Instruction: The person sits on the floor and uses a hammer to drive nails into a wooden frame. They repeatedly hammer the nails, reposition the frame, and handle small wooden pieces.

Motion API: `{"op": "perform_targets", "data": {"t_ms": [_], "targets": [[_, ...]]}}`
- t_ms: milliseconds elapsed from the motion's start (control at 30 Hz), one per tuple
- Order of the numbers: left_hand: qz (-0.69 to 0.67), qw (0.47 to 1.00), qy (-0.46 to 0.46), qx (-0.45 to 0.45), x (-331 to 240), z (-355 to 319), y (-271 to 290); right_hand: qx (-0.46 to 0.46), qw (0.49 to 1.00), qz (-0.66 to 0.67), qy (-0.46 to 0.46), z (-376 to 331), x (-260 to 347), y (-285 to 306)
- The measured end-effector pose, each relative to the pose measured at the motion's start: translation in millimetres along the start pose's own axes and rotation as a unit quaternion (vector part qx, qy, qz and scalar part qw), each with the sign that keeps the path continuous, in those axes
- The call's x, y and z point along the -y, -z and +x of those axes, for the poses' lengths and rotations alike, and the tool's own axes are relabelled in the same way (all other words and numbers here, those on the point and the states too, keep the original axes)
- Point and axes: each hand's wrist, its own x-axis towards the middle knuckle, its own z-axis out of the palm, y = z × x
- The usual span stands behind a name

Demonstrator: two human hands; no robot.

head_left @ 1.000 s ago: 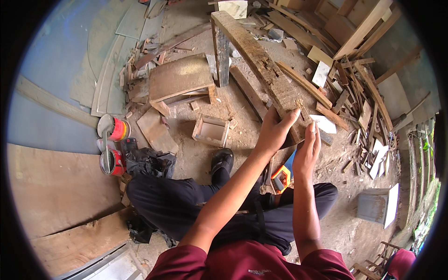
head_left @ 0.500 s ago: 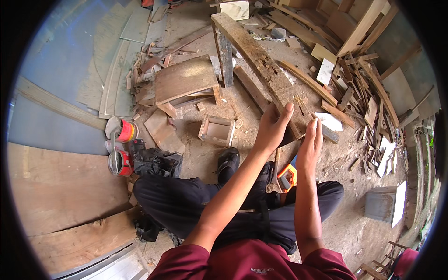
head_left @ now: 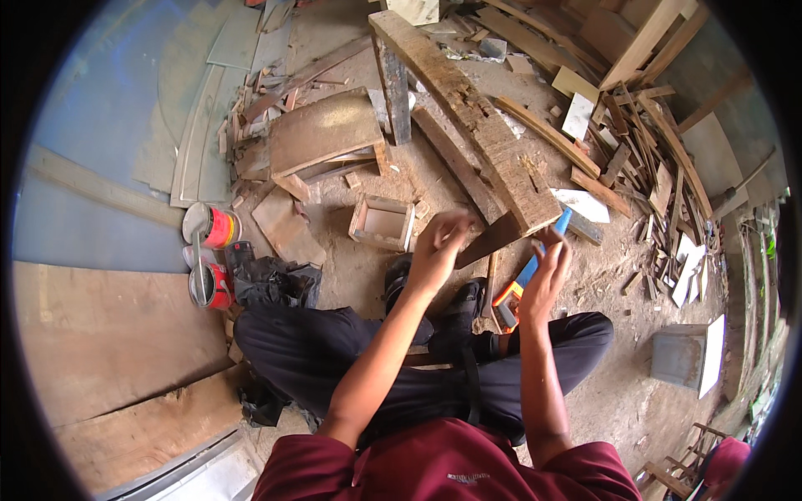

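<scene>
A worn wooden bench (head_left: pixel 468 104) with a rough, gouged top runs from the far middle toward me. Just left of its near end is my left hand (head_left: pixel 439 250), off the wood, its fingers smeared by motion. Below the right corner of that end, my right hand (head_left: pixel 545 275) is raised with its fingers apart and nothing seen held. Behind the right hand a handsaw (head_left: pixel 528 271) with a blue blade and an orange-and-black grip slants on the floor between my legs and the bench. The hand hides part of the blade. A thin wooden handle (head_left: pixel 490 280) stands beside the saw.
Left of the bench are a low wooden stool (head_left: pixel 326 129) and a small open wooden box (head_left: pixel 383 222). Two red paint cans (head_left: pixel 221 227) stand by a black plastic bag (head_left: pixel 276 284). Scrap wood (head_left: pixel 660 184) piles up at right, with a grey container (head_left: pixel 678 355) nearer me.
Both hands have let go of the bench's near end; the left drew back leftward, the right dropped slightly. More of the handsaw's blue blade shows. The view has shifted a little.
</scene>
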Motion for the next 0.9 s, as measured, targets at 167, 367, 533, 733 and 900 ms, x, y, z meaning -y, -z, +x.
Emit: {"op": "perform_targets", "data": {"t_ms": [167,367,533,733,900], "targets": [[0.178,0.974,0.078,-0.118,93,-65,88,0.095,0.947,-0.297,-0.072,-56,-158,38],[0.177,0.963,0.068,-0.192,116,-73,117,0.186,0.879,-0.417,-0.136,-78,-243,16],[0.187,0.969,0.056,-0.151,117,-83,126,0.164,0.803,-0.523,-0.233,-52,-289,15],[0.156,0.963,0.132,-0.176,96,-112,165,0.176,0.794,-0.494,-0.308,-18,-314,12],[0.127,0.955,0.120,-0.240,90,-144,195,-0.017,0.873,-0.144,-0.465,-32,-276,-1]]}}
